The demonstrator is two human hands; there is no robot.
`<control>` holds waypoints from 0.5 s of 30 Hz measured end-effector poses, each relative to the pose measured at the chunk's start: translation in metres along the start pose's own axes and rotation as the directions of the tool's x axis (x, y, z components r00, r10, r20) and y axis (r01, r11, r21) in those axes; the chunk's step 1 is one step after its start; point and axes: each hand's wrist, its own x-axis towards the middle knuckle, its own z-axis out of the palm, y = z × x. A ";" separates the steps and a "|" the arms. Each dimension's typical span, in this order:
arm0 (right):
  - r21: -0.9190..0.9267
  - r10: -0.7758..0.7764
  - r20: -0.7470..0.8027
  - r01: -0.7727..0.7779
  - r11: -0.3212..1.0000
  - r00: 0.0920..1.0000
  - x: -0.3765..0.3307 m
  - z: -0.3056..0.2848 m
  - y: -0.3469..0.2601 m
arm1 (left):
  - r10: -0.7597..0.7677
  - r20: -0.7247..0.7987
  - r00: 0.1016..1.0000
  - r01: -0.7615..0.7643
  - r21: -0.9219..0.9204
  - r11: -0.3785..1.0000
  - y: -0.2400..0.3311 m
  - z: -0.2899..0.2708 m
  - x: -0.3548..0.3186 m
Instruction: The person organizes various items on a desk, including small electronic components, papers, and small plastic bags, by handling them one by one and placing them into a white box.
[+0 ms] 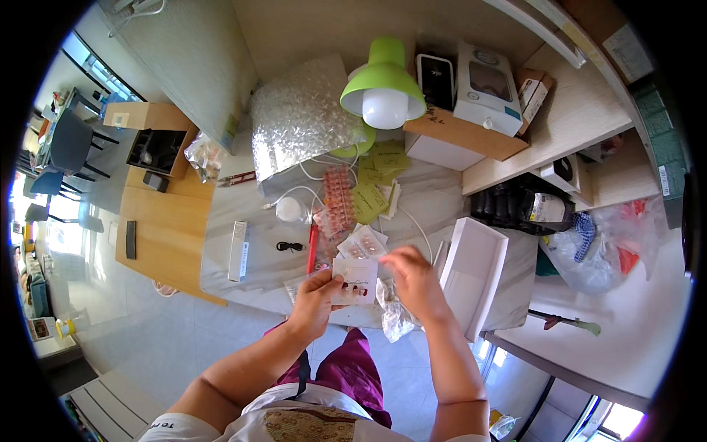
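Your left hand [315, 298] is closed on the lower left edge of a small white card [356, 281], thumb on its face, holding it flat above the near edge of the surface [258, 258]. The card carries what look like small dark and reddish pieces; they are too small to identify further. Your right hand [412, 280] sits at the card's right edge with its fingers curled together toward the upper corner; whether they pinch the card itself or a piece on it cannot be told from this view.

Just below your right hand, a crumpled clear plastic bag [394, 313] hangs over the surface edge. Just beyond both hands lie more white cards [361, 245] of a similar kind, with a red pen-like stick [312, 249] to their left. Farther out from your left hand are a small black looped cord [290, 246] and a long white box [238, 251]. To the outside of your right hand an open white box [475, 276] stands tilted. Well beyond both hands are a pink tray of small pieces [339, 199], green paper sheets [375, 184], a bubble-wrap sheet [298, 118] and a green desk lamp [383, 85].

To work well here, keep the left grip steady and level so nothing slides off the card, and let only the right fingertips move, with light pressure.
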 end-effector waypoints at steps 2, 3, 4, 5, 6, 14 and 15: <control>0.002 -0.053 0.141 0.053 0.999 0.989 -0.005 -0.005 -0.029 | 0.004 0.015 1.000 -0.005 0.037 0.999 -0.002 0.002 0.001; -0.021 -0.072 0.157 0.077 0.997 0.985 -0.005 -0.005 -0.030 | 0.008 0.027 1.000 -0.009 0.036 0.999 -0.003 0.003 0.001; -0.040 -0.093 0.172 0.101 0.994 0.981 -0.005 -0.004 -0.029 | 0.013 0.037 0.999 -0.015 0.039 0.999 -0.003 0.004 0.001; -0.058 -0.114 0.188 0.127 0.990 0.975 -0.004 -0.004 -0.029 | 0.019 0.046 0.999 -0.021 0.041 0.999 -0.003 0.005 0.001; -0.064 -0.128 0.172 0.140 0.988 0.977 -0.003 -0.005 -0.030 | 0.018 0.055 0.998 -0.020 0.040 0.999 -0.003 0.008 0.001; -0.130 -0.168 0.076 0.177 0.976 0.983 0.001 0.005 -0.035 | -0.002 0.087 0.996 -0.001 0.037 0.999 -0.005 0.005 -0.004; -0.152 -0.170 0.045 0.175 0.973 0.984 0.001 0.007 -0.035 | 0.001 0.089 0.996 -0.002 0.019 1.000 -0.005 0.003 -0.004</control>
